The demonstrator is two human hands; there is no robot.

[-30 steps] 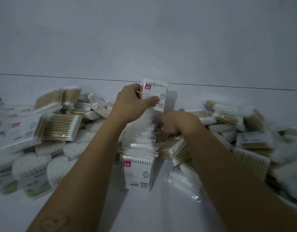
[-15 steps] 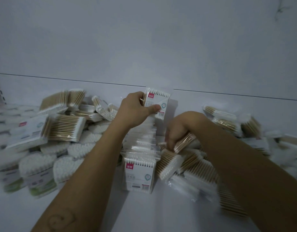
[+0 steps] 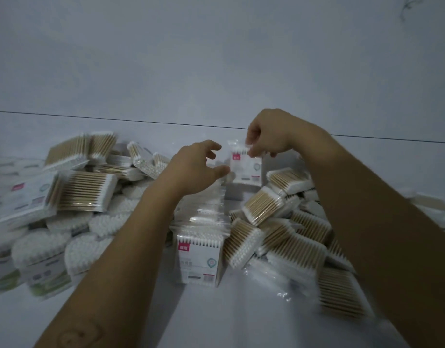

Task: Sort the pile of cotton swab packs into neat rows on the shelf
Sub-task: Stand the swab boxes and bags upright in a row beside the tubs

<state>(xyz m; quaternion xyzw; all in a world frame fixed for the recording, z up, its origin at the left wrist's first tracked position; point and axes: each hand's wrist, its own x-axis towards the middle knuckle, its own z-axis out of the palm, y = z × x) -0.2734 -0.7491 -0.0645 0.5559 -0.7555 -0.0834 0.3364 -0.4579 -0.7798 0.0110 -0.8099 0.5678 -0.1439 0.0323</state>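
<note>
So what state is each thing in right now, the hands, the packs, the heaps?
right hand: pinches the top edge of the back pack.
back pack: upright, at the row's far end.
left hand: open, holding nothing.
row of packs: standing upright, one behind another.
left heap: jumbled, unsorted.
right heap: jumbled, unsorted.

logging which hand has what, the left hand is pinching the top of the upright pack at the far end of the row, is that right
Not quite. It is the right hand, not the left, that pinches the top of the upright pack at the far end of the row; the head view shows this. The left hand is beside the pack with loose fingers and grips nothing.
</note>
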